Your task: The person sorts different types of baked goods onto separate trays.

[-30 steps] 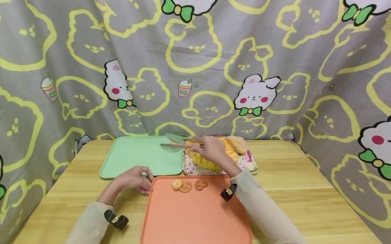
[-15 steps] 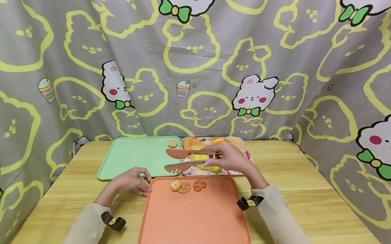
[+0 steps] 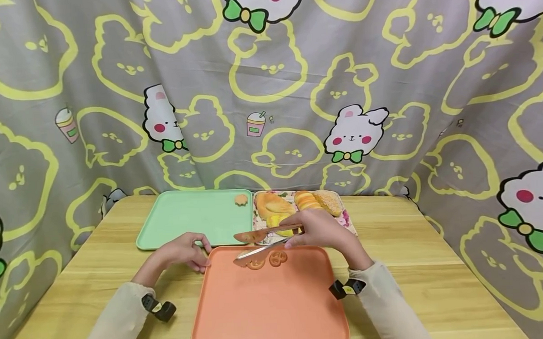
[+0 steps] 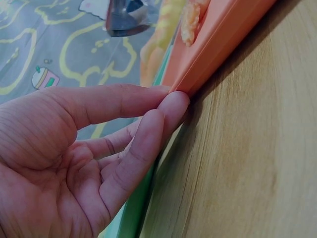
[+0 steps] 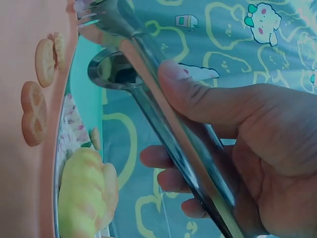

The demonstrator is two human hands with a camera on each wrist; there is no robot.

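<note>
The right hand point(image 3: 320, 231) grips metal tongs point(image 3: 265, 241), thumb on top and fingers point(image 5: 163, 181) curled under the arms; the wrist view shows the thumb pressing the upper arm. The tongs point toward 9 o'clock, and their two tips stand a little apart. The lower tip sits over the far edge of the orange tray point(image 3: 269, 309), right at the leftmost of three cookies point(image 3: 257, 263) that lie in a row near that edge. Whether the tip touches the cookie cannot be told, since it hides part of it. The upper tip hangs just above, over the gap between the orange tray and the green tray point(image 3: 192, 217).

The left hand point(image 3: 184, 251) rests on the desk point(image 3: 436, 263) at the orange tray's far-left corner. In the wrist view its thumb and fingers point(image 4: 153, 134) are loosely curled, their tips pressed against the tray's rim at the corner; it holds nothing else.

The green tray lies at 11 o'clock from the orange one, touching or nearly touching it, and carries one small cookie point(image 3: 241, 199) near its far-right corner. Just beside it, at 12 to 1 o'clock from the orange tray, a floral tray point(image 3: 345, 219) holds breads point(image 3: 272, 204), partly hidden behind the right hand. A cartoon-rabbit cloth point(image 3: 268, 90) hangs behind the desk.
</note>
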